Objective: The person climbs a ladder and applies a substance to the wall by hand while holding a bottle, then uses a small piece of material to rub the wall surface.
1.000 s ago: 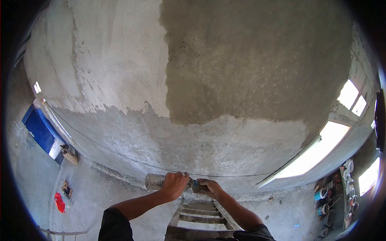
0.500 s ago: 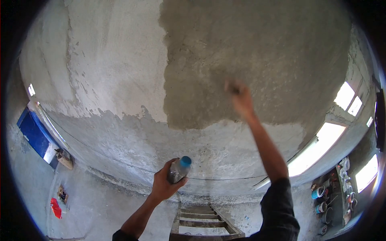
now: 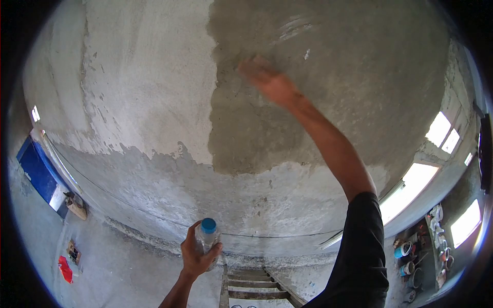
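My left hand (image 3: 194,254) is wrapped round a clear plastic bottle (image 3: 207,238) with a blue cap, held upright low in the view. My right arm reaches up to the wall, and my right hand (image 3: 267,79) is over the darker, damp-looking plaster (image 3: 328,108). Its fingers are stretched out towards the left and blurred by motion; nothing shows in them. White streaks and a small white spot mark the dark plaster above that hand. Paler plaster (image 3: 149,82) borders the dark area on the left.
A wooden ladder (image 3: 257,284) stands below me. At the right are buckets (image 3: 404,250), a cluttered shelf (image 3: 437,246) and bright windows. A blue door (image 3: 37,169), a sack (image 3: 75,206) and a red item (image 3: 65,269) are at the left. A cable runs along the lower wall.
My right hand has moved up and left, its fingers now stretched out. White streaks now show on the dark plaster. My left hand has moved down and left with the bottle.
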Tool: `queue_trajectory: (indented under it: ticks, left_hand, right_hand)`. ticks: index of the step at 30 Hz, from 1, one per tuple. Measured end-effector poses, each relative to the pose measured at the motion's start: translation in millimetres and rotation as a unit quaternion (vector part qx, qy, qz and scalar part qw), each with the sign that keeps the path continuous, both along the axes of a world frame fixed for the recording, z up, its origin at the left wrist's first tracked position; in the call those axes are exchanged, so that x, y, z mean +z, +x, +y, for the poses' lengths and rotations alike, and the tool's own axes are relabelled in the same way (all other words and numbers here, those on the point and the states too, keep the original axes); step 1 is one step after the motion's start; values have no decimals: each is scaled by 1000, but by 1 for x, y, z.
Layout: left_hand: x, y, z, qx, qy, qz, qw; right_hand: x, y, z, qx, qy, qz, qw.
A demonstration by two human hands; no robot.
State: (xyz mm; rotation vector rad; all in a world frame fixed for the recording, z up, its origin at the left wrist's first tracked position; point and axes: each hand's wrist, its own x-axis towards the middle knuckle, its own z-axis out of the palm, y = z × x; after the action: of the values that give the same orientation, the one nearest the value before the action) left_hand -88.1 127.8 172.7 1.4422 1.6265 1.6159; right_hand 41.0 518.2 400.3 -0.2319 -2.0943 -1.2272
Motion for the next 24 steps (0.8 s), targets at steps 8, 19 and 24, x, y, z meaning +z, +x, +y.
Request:
queue_trajectory:
  ticks: [8, 19, 24]
  left_hand:
    - [-19, -10, -15, 36, -3, -10, 999]
    - [-23, 0, -17, 15, -5, 3, 1000]
    - [-24, 13, -11, 11, 2, -12, 1000]
  right_hand:
    - [72, 58, 41, 21, -58, 295, 954]
    - [64, 80, 22, 59, -31, 346, 936]
    - [-15, 37, 22, -25, -110, 121, 986]
